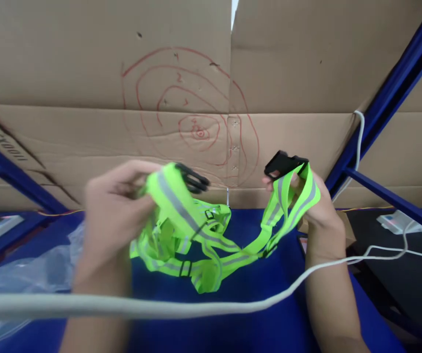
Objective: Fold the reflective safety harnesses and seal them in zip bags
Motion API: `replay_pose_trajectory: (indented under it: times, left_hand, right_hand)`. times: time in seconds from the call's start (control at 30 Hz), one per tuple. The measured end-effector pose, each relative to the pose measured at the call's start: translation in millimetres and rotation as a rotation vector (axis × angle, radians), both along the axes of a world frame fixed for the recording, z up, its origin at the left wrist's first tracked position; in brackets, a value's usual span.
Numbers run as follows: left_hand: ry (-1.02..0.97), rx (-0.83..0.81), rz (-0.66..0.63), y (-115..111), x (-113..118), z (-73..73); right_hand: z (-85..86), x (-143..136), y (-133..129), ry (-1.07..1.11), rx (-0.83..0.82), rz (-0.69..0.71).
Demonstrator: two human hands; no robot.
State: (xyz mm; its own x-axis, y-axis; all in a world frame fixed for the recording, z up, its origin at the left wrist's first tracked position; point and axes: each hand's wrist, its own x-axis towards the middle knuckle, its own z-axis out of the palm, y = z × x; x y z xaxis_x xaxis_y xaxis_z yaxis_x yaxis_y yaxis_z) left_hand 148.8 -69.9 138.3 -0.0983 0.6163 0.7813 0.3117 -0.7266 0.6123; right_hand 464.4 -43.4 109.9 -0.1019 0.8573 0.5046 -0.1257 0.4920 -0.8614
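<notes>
A neon-yellow reflective strap harness (229, 262) with grey stripes lies in loops on the blue tabletop and rises to both hands. At the left, my left hand (118, 211) is closed on one strap end, which carries a black pronged buckle half (194, 179) pointing right. My right hand (315, 201) grips the other end, looped through a black buckle socket (284, 164). The two buckle halves are apart, facing each other. Black slider adjusters (186, 268) sit along the straps. Some fingers of both hands are hidden behind the webbing.
A white cable (233, 307) crosses in front of the forearms. Clear plastic bags (45, 267) lie at the left. Behind stands a cardboard wall (287, 63) with red rings drawn on it, between blue metal posts (383, 98). A white device (402, 221) rests at the right.
</notes>
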Motion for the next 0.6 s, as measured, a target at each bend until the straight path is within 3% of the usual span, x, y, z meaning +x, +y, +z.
replay_pose_trajectory:
  times: [0.07,0.13,0.33,0.6]
  left_hand:
    - [0.118,-0.056,-0.121,-2.3,19.7,-2.1]
    - [0.104,-0.089,-0.199,-1.5,33.8,-7.2]
    - [-0.224,-0.231,-0.372,7.0,47.9,-29.4]
    - [-0.434,-0.336,-0.455,11.3,64.9,-41.2]
  right_hand:
    - [0.3,-8.1,-3.7,-0.030,-0.005,0.004]
    - [-0.5,-12.8,-6.7,-0.103,-0.005,0.001]
    - [0.3,-15.4,-12.0,-0.276,0.114,-0.012]
    - [4.1,-27.7,-9.4,-0.377,0.243,-0.071]
